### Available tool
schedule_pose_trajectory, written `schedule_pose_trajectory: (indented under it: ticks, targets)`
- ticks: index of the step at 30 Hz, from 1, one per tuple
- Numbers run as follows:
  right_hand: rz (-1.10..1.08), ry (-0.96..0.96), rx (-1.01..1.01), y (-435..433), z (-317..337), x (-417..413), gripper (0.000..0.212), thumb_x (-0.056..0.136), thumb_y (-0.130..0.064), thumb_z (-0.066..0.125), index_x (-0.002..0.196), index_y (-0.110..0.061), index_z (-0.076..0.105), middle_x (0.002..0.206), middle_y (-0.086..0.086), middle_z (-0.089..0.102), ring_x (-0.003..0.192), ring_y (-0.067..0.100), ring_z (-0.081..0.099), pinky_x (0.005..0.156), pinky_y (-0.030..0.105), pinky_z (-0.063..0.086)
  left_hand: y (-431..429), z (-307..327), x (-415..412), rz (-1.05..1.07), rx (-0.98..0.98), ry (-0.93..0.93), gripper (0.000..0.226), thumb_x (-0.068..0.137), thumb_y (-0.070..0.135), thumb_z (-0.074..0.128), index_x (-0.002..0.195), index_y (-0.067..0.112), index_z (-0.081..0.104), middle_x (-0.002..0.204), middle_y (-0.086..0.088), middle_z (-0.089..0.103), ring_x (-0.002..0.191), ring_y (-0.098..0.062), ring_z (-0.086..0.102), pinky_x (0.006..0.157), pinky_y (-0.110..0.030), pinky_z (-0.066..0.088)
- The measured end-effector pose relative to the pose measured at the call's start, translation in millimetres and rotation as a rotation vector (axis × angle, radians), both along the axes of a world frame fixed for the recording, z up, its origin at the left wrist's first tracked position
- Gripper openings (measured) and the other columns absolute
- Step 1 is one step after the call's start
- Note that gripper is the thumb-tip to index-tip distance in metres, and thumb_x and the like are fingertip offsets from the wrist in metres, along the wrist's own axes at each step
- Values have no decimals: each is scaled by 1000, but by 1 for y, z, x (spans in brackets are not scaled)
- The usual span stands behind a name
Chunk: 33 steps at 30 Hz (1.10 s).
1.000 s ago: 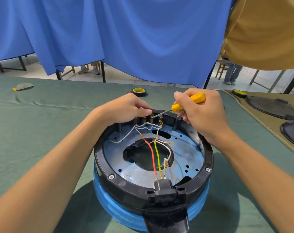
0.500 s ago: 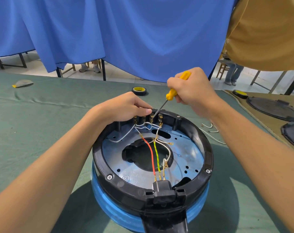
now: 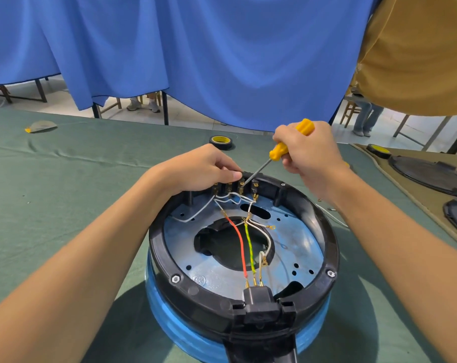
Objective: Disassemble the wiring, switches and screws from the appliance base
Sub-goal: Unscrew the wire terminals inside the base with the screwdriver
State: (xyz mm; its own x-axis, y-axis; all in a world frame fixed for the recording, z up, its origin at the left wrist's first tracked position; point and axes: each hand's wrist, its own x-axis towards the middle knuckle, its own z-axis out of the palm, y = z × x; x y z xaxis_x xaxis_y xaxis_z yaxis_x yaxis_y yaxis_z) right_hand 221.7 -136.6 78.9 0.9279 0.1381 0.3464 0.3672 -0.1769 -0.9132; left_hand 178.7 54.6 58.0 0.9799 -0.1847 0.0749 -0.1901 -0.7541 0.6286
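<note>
On the green cloth in front of me stands one appliance base (image 3: 324, 231), open side up, its blue body below cut off by the bottom edge. My two hands are apart. My left hand (image 3: 201, 166) curls over the base's far rim and grips it beside a row of four terminals (image 3: 235, 186); what its fingertips pinch is hidden. My right hand (image 3: 308, 150) is wrapped round the one yellow screwdriver (image 3: 277, 152), most of the handle covered, the tip down at the third terminal. Inside the base I count one red wire (image 3: 239, 242), one yellow-green wire (image 3: 249, 247) and several white wires (image 3: 196, 214), too tangled to number. Two hex screws (image 3: 175, 279) show on the base's near rim. Beyond the base lies one tape roll (image 3: 221, 142), and a second tape roll (image 3: 378, 150) far to its right, beside two dark lids (image 3: 429, 171) clipped by the frame edge.
</note>
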Motion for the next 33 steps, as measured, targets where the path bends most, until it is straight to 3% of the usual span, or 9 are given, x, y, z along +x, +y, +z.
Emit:
schedule_pose_trajectory:
  ticks: [6, 11, 15, 20, 25, 27, 29, 31, 33]
  targets:
    - [30, 43, 55, -6, -6, -3, 35, 81, -8, 57, 48, -9, 44, 55, 17, 50, 38, 13, 43, 41, 17, 29, 0, 2, -2, -12, 8, 3, 27, 97, 30, 57, 119, 23, 69, 99, 16, 67, 88, 6, 58, 73, -11, 37]
    - [31, 190, 52, 12, 7, 15, 37, 80, -3, 53, 52, -14, 32, 46, 8, 39, 38, 14, 28, 41, 18, 19, 0, 2, -2, -20, 6, -1, 26, 96, 29, 58, 119, 24, 70, 93, 22, 67, 75, 13, 57, 70, -9, 36]
    - [44, 250, -26, 26, 14, 26, 36, 78, -1, 52, 57, -17, 28, 56, 11, 35, 42, 16, 24, 44, 21, 15, 1, 2, 0, -15, -10, 7, 27, 96, 29, 59, 119, 24, 70, 94, 21, 67, 83, 12, 57, 73, -9, 37]
    - [71, 334, -60, 33, 12, 31, 33, 78, -1, 52, 60, -17, 29, 45, 4, 35, 42, 14, 24, 41, 19, 16, 0, 2, -1, -23, -14, 8, 26, 96, 28, 59, 119, 23, 71, 95, 19, 69, 77, 12, 57, 72, -11, 37]
    - [31, 188, 43, 21, 8, 17, 35, 78, -3, 54, 53, -15, 33, 46, 8, 43, 41, 15, 28, 42, 20, 19, 0, 2, -2, -20, 14, 3, 27, 97, 30, 57, 119, 23, 70, 93, 17, 68, 78, 8, 57, 70, -13, 37]
    - [22, 57, 51, 9, 1, 3, 35, 81, -7, 56, 49, -6, 41, 45, 9, 49, 39, 15, 35, 42, 20, 25, 0, 2, -2, -18, 18, -2, 26, 97, 31, 57, 117, 23, 71, 87, 18, 67, 75, 6, 57, 70, -16, 39]
    - [9, -48, 16, -5, -7, -12, 35, 84, -13, 59, 54, 4, 53, 50, 10, 57, 41, 13, 46, 42, 20, 34, -1, 1, -3, -10, 11, 0, 25, 96, 32, 57, 115, 24, 72, 90, 13, 70, 81, -1, 60, 75, -22, 45]
    - [1, -115, -29, -15, -14, -25, 34, 88, -17, 61, 60, 2, 64, 52, 5, 62, 44, 11, 54, 42, 20, 40, -1, 1, -3, -1, 12, 1, 26, 96, 32, 57, 115, 24, 72, 99, 5, 72, 91, -12, 63, 84, -27, 46]
    - [4, -134, -44, -21, -18, -32, 33, 91, -19, 62, 67, 4, 68, 51, 1, 62, 44, 8, 56, 42, 19, 42, 0, 1, -3, 2, 13, -2, 26, 96, 33, 58, 115, 24, 72, 99, 7, 71, 90, -9, 62, 80, -23, 45]
